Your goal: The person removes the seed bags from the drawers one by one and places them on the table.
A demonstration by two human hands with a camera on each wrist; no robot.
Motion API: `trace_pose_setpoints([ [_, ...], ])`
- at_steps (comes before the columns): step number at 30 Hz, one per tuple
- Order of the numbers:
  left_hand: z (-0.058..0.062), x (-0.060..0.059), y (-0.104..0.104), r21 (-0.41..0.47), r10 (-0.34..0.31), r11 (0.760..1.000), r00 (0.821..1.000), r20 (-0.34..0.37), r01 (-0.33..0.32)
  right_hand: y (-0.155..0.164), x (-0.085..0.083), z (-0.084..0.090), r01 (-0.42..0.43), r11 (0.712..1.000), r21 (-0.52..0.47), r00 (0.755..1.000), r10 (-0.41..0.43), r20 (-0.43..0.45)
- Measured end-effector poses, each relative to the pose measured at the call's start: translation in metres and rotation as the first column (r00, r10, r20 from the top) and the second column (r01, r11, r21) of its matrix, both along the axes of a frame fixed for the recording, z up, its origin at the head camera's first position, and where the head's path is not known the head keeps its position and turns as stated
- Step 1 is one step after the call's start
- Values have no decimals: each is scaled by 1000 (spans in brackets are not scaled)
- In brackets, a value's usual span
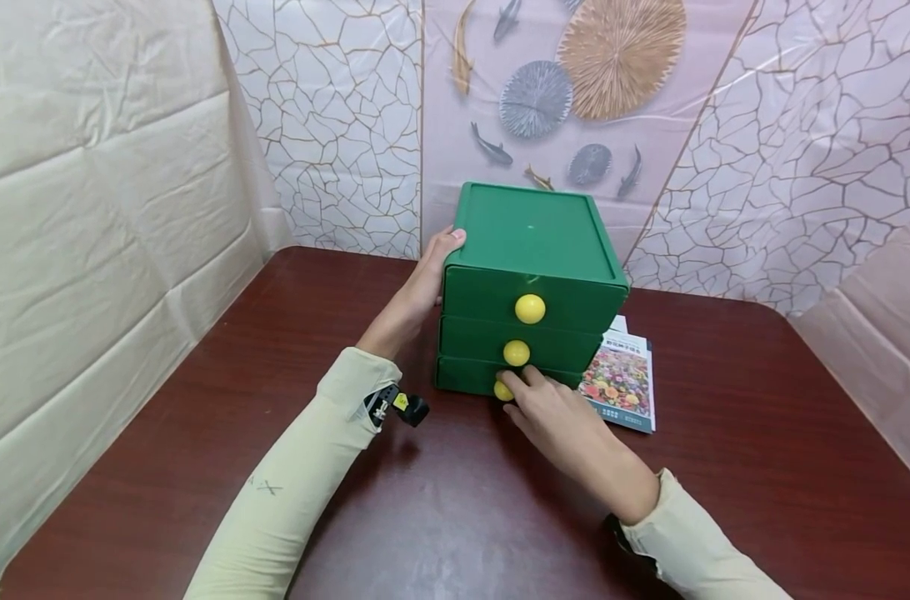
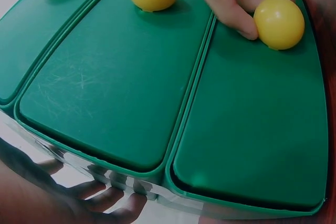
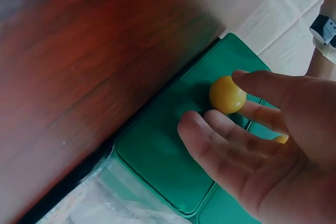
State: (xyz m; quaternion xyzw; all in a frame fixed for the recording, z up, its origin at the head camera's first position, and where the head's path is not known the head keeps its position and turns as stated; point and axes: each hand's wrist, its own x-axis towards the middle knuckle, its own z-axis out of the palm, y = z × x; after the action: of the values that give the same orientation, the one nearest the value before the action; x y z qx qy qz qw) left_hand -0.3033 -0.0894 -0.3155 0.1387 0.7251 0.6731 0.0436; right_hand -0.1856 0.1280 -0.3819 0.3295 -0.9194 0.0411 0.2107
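A green drawer box [image 1: 532, 232] with three stacked drawers stands on the table, each drawer front bearing a round yellow knob. My left hand [image 1: 423, 282] rests against the box's left side, thumb at the top edge. In the left wrist view, that hand's fingers [image 2: 107, 200] lie extended along the side wall. At the lowest drawer, my right hand [image 1: 563, 421] pinches the bottom knob [image 3: 227, 94] between thumb and index finger, its other fingers spread beside it. The middle knob [image 1: 517, 352] and top knob [image 1: 530, 309] sit above. All three drawers look pushed in.
A booklet with a flower picture [image 1: 622, 379] lies right of the box, partly hidden by it, with white paper at its edge. The dark red-brown table [image 1: 335, 321] ends at draped cloth on the left and a patterned curtain [image 1: 342, 125] behind.
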Motion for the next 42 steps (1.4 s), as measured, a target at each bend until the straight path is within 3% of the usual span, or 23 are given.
trace_pose_setpoints([
  [15,0,-1,-3,-11,-8,1000,1000,-2,7,-7,-3,-2,17,999,40,999,-15,-52],
  [25,0,0,-4,-17,-12,1000,1000,-7,12,-8,2,3,30,998,60,1000,-30,-7],
  [42,0,0,-2,-14,-11,1000,1000,-1,11,-14,26,17,65,986,154,993,-80,92],
])
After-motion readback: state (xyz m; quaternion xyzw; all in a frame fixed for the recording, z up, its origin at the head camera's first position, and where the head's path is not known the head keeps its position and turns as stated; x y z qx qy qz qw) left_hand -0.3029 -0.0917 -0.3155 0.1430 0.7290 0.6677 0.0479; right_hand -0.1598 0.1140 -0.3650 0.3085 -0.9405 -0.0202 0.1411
